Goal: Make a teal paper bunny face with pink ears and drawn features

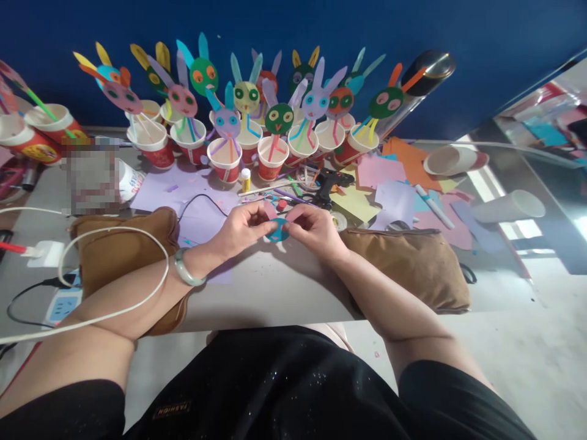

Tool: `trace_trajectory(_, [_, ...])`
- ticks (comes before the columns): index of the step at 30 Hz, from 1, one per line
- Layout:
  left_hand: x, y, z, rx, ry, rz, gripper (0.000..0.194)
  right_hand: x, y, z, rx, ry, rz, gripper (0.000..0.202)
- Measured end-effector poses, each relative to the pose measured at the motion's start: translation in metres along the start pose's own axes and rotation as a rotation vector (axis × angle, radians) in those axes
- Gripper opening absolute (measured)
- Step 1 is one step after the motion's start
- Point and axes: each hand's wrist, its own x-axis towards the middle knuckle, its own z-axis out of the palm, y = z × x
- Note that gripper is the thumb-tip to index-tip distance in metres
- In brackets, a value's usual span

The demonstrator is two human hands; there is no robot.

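Between my two hands is a round blue paper disc (277, 234) with pink paper strips at its top, one by each hand. My left hand (247, 227) pinches the disc's left side between thumb and fingers. On the other side my right hand (316, 229) pinches the disc's right edge and the pink strip there. Fingertips cover part of the disc, so how the strips join it is hidden. Behind the hands lie a glue stick (246, 179) standing upright, a small red cap (282, 205) and a black glue gun (334, 183).
Paper cups (224, 160) with paper rabbit heads on straws stand in rows along the blue wall. Coloured paper sheets (383, 171) lie on the right, near two tipped cups (452, 160). Brown cushions (408, 266) flank my forearms. A white cable (114, 229) loops over my left arm.
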Motion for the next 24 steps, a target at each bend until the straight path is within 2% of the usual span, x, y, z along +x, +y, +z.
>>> trace_trajectory(4, [0.0, 0.0, -0.001, -0.018, -0.001, -0.079, 0.032, 0.002, 0.001, 0.0, 0.122, -0.053, 0.114, 0.026])
trace_trajectory(13, [-0.001, -0.008, -0.001, -0.057, 0.084, -0.142, 0.032, 0.002, 0.004, 0.0, 0.178, -0.032, 0.154, 0.041])
trace_trajectory(18, [0.0, -0.01, -0.002, -0.056, 0.116, -0.161, 0.031, 0.004, 0.005, 0.001, 0.166, -0.006, 0.173, 0.039])
trace_trajectory(24, [0.001, -0.008, -0.001, -0.073, 0.112, -0.198, 0.036, 0.004, 0.003, 0.002, 0.165, -0.009, 0.199, 0.028])
